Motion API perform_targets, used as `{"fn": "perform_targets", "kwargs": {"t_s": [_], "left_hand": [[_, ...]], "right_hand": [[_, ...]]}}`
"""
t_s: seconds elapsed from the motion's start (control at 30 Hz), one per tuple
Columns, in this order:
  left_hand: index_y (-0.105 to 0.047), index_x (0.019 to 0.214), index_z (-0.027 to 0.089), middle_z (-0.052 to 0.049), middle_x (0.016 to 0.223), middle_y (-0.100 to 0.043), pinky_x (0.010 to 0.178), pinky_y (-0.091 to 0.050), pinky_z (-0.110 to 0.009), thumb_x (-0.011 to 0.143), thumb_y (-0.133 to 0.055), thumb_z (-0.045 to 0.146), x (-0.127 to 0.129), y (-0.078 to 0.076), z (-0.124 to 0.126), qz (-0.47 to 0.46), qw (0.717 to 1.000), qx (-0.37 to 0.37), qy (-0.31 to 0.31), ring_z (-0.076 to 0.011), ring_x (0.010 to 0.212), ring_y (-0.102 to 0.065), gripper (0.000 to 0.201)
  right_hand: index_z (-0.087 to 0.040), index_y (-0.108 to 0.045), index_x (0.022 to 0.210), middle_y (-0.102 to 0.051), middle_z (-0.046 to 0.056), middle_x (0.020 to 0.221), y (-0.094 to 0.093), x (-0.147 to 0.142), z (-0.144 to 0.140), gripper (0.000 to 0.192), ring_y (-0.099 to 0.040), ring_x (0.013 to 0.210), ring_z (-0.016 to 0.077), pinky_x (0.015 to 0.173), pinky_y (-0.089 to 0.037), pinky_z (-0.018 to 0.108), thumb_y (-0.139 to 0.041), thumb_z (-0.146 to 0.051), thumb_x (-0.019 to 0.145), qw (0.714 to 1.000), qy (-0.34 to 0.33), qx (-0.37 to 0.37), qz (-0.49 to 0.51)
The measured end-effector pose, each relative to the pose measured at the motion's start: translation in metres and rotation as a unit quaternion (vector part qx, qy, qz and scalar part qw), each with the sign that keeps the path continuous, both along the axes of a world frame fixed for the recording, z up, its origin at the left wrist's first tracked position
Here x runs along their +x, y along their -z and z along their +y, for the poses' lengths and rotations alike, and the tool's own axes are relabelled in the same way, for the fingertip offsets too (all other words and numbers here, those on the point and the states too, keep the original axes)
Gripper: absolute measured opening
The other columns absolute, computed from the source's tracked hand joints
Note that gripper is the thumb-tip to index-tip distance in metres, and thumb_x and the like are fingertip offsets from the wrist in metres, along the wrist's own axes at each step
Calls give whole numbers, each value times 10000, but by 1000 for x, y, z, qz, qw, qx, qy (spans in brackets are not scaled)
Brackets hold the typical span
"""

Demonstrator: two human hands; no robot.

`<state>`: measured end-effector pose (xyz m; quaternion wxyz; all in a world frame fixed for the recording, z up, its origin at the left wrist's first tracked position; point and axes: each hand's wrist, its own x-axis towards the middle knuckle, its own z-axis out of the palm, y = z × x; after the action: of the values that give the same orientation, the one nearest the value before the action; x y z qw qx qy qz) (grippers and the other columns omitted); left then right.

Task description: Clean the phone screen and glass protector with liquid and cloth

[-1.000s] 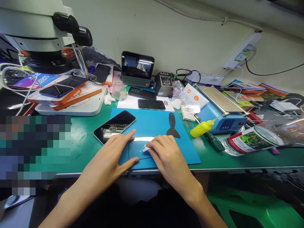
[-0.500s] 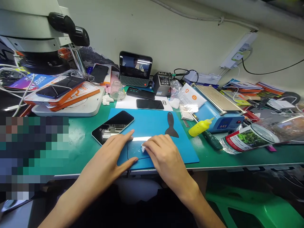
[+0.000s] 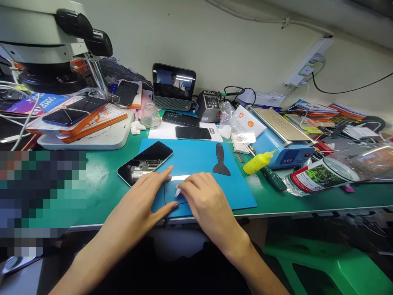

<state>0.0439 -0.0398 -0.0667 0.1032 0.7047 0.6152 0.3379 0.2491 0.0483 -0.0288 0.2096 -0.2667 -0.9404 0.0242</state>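
A clear glass panel with a thin dark border (image 3: 170,197) lies flat on the blue mat (image 3: 196,153). My left hand (image 3: 150,192) rests at the panel's left end, thumb and fingers spread apart along its edges. Pinched in the fingertips of my right hand (image 3: 204,194) is a small white wipe (image 3: 177,191), pressed onto the panel's surface. The right part of the panel is hidden under that hand. Just beyond my left hand lies a phone (image 3: 147,162) with a dark, reflecting screen. A black scraper (image 3: 220,162) lies on the mat to the right.
A yellow bottle (image 3: 258,162) and a dark green screwdriver handle (image 3: 274,179) lie right of the mat, before a blue heating machine (image 3: 284,157). A labelled plastic jar (image 3: 319,176) lies further right. A microscope (image 3: 46,45) overhangs phones and boxes at left. Another phone (image 3: 193,132) lies behind the mat.
My right hand has slid a little to the left across the glass panel with the wipe. My left hand stays in place, and the whole view has shifted slightly.
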Motion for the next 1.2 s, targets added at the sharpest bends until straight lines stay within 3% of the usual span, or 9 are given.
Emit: {"fn": "perform_targets", "kwargs": {"t_s": [0.1, 0.27, 0.43, 0.53, 0.7, 0.83, 1.0, 1.13, 1.2], "left_hand": [[-271, 1681, 328, -89, 1447, -673, 1142, -526, -490, 1052, -648, 441, 0, -1, 0, 2, 1000, 3, 7, -296, 1361, -612, 742], [-259, 1686, 327, -95, 1471, -665, 1150, -531, -507, 1039, -672, 420, 0, -5, 1, 7, 1000, -11, 9, -301, 1376, -612, 773], [-275, 1681, 320, -101, 1599, -582, 1194, -508, -506, 1027, -683, 383, -3, -9, -2, 14, 999, -14, 25, -308, 1464, -562, 773], [-281, 1683, 317, -87, 1602, -578, 1204, -510, -481, 1036, -664, 379, -7, -15, -5, 14, 998, -36, 39, -292, 1479, -550, 754], [-292, 1682, 302, -81, 1635, -550, 1240, -474, -483, 1052, -649, 427, -9, -17, -10, 22, 998, -50, 38, -290, 1516, -511, 735], [-253, 1692, 279, -106, 1674, -509, 1252, -461, -496, 990, -748, 446, -7, -17, -10, 25, 998, -41, 43, -308, 1545, -477, 875], [-237, 1696, 241, -150, 1627, -548, 1232, -480, -523, 934, -818, 460, -5, -18, -9, 45, 997, -23, 51, -336, 1510, -516, 983], [-213, 1704, 243, -150, 1627, -545, 1232, -480, -510, 946, -810, 442, -5, -16, -10, 47, 997, -11, 53, -331, 1513, -511, 985], [-195, 1709, 241, -160, 1602, -564, 1215, -494, -515, 953, -799, 464, -5, -16, -10, 48, 997, -10, 55, -334, 1496, -529, 993]], "right_hand": [[-207, -735, 1047, -740, 41, 988, -4, 11, 0, 141, -630, 930, 208, 861, -496, 360, -600, -186, 1082, 999, -42, -9, -1], [-182, -733, 1026, -729, 75, 949, -3, 18, 20, 146, -603, 893, 247, 822, -476, 396, -597, -155, 1070, 999, 34, 21, 2], [-188, -732, 1029, -727, 63, 960, -1, -9, 3, 170, -619, 905, 221, 839, -487, 364, -578, -130, 1072, 1000, -25, 6, -2], [-207, -731, 1037, -733, 54, 969, -3, -9, 2, 175, -629, 924, 215, 842, -506, 359, -569, -170, 1090, 998, -63, -20, 9], [-190, -719, 1014, -725, 71, 967, -4, -8, 15, 172, -623, 929, 234, 822, -526, 372, -566, -170, 1089, 999, -41, -30, 16], [-205, -725, 1031, -728, 55, 977, -5, -9, 12, 174, -634, 955, 217, 857, -550, 353, -565, -211, 1099, 992, -113, -51, 4], [-184, -735, 1036, -730, 77, 965, -7, -9, 10, 170, -640, 934, 233, 835, -557, 380, -573, -182, 1086, 996, -82, -21, 1], [-197, -740, 1022, -736, 66, 969, -8, -10, 10, 217, -649, 943, 215, 838, -570, 358, -540, -205, 1106, 990, -130, -52, 1], [-186, -733, 1024, -729, 67, 958, -8, -8, 11, 196, -645, 927, 219, 824, -563, 366, -551, -190, 1098, 992, -118, -44, -7]]}}
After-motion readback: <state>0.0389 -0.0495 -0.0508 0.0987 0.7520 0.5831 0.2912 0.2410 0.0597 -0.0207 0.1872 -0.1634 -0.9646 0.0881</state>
